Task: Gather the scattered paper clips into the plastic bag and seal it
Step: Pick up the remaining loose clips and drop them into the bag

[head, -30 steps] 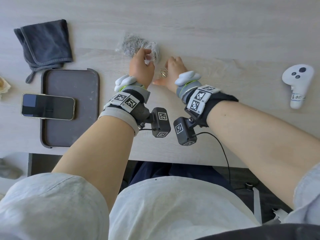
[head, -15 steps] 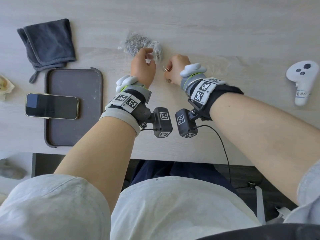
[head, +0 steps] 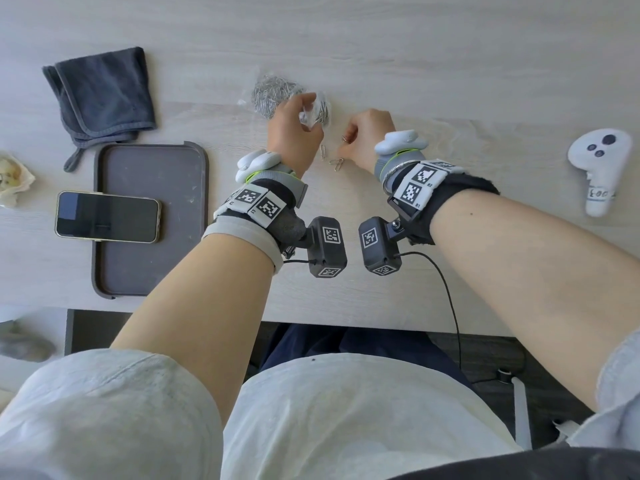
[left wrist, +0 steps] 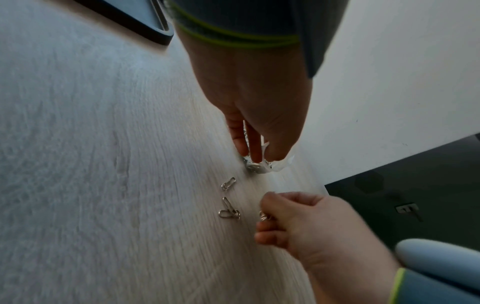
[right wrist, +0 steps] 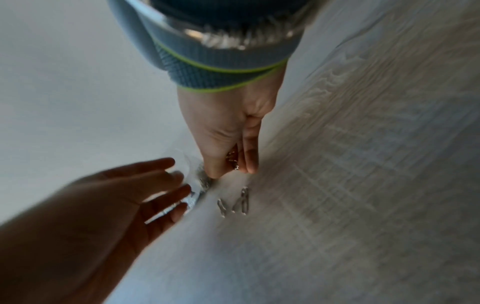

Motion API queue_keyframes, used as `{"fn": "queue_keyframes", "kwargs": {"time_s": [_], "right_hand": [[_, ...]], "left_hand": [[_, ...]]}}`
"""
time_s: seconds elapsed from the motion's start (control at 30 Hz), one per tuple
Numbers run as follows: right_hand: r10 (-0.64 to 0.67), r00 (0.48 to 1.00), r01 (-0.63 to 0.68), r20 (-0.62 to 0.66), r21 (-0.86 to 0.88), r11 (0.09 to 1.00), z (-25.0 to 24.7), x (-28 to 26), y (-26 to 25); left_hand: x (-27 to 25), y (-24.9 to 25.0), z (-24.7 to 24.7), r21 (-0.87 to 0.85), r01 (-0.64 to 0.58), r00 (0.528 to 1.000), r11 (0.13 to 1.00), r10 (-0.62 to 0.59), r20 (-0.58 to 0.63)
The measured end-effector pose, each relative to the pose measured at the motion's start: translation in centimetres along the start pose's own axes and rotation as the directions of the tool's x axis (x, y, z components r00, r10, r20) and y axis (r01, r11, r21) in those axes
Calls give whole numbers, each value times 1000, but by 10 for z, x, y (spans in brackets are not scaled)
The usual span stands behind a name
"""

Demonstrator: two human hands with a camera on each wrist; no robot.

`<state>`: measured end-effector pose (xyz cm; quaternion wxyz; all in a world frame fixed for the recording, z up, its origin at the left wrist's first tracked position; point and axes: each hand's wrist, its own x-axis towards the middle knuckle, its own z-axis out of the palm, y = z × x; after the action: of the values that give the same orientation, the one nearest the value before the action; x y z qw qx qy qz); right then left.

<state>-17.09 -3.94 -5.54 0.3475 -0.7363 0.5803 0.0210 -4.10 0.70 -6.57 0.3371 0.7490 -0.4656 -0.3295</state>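
The left hand [head: 294,128] pinches the plastic bag [head: 277,95] mouth at the bench's twelve o'clock; the right hand [head: 369,136] pinches several paper clips [head: 346,138]. Loose clips [head: 332,161] lie between the wrists. If the mouth sags, dropped clips may scatter.

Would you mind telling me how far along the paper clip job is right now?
Most clips already sit in the plastic bag, whose mouth the left hand holds. The right hand pinches a few picked-up clips. Three loose paper clips are on the table between the hands, and the bag is not yet sealed.
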Motion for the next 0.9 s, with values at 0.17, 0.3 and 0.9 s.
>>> {"fn": "queue_keyframes", "kwargs": {"time_s": [0.17, 0.3, 0.9], "right_hand": [[73, 980, -2, -184, 359, 933, -18, -1, -11], [83, 985, 4, -154, 496, 868, -22, 0, -20], [-211, 945, 247, 249, -120, 962, -4, -5, 17]], "left_hand": [[-1, 11, 2, 101, 2, 999, 995, -6, 42], [0, 20, 7, 117, -45, 996, 992, 35, 85], [3, 9, -4, 138, 14, 997, 990, -3, -79]]}}
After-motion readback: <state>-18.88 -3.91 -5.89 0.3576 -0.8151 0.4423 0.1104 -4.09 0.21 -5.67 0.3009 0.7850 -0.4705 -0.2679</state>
